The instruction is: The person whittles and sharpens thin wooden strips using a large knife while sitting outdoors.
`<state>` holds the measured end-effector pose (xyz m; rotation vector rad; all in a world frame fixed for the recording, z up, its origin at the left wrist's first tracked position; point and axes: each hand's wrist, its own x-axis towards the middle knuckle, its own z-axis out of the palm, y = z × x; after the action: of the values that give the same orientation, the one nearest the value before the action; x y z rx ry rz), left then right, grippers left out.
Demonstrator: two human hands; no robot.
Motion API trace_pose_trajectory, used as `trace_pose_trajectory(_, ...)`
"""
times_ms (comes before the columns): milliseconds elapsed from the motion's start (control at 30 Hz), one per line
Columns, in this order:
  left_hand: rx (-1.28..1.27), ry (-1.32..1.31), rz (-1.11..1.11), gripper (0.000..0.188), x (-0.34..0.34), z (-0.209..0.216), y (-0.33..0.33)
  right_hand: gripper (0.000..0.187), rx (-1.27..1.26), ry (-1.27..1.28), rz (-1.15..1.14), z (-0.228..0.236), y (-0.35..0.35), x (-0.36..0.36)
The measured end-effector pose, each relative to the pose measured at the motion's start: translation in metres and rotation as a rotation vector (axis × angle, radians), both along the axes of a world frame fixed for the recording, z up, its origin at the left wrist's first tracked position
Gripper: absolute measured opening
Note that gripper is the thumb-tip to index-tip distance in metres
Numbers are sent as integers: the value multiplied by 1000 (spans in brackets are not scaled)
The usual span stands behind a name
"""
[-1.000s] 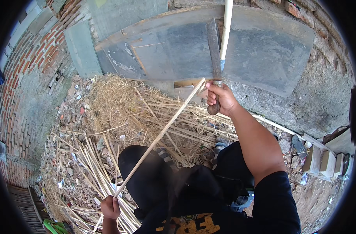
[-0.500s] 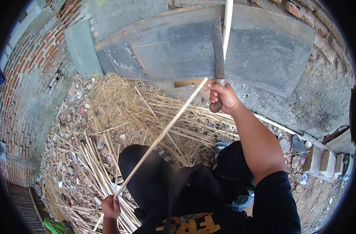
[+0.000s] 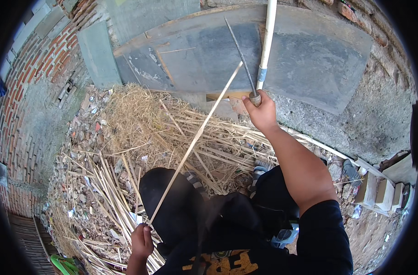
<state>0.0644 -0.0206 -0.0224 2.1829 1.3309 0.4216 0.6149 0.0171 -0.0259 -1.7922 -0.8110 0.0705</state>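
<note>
Pale bamboo strip point(image 3: 199, 132), gripped at its lower end! The left hand point(image 3: 142, 242) closes on it, thumb along the top, and nearly the whole length juts out beyond the grip, slanting up and rightward past the black-clad left knee point(image 3: 164, 195). Up front, the right hand point(image 3: 263, 112) wraps round the handle of a long-bladed knife point(image 3: 240, 54), blade seen thin and edge-on, leaning up to the left. And look at the strip's far tip: it meets the blade's line in the view, though whether they touch, I can't tell! Below, more split strips point(image 3: 106, 192) lie left of the knee, with dry straw point(image 3: 131, 112) heaped beyond.
</note>
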Motion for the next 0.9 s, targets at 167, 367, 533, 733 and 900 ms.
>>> trace_pose_trajectory(167, -73, 6, 13, 48, 17, 4, -4, 28, 55, -19, 123, 10, -1, -17)
trace_pose_trajectory(367, -81, 87, 16, 46, 44, 29, 1, 29, -271, -455, 715, 20, -16, -28)
trace_pose_trajectory(533, -12, 226, -11, 34, 50, 26, 5, 25, -642, -510, 894, 38, -15, -67)
trace_pose_trajectory(733, 80, 261, 26, 37, 55, 15, 5, 28, -581, -238, 671, 11, -3, -25)
trace_pose_trajectory(900, 157, 262, 7, 32, 52, 14, 2, 27, -728, -381, 725, 21, -6, -48)
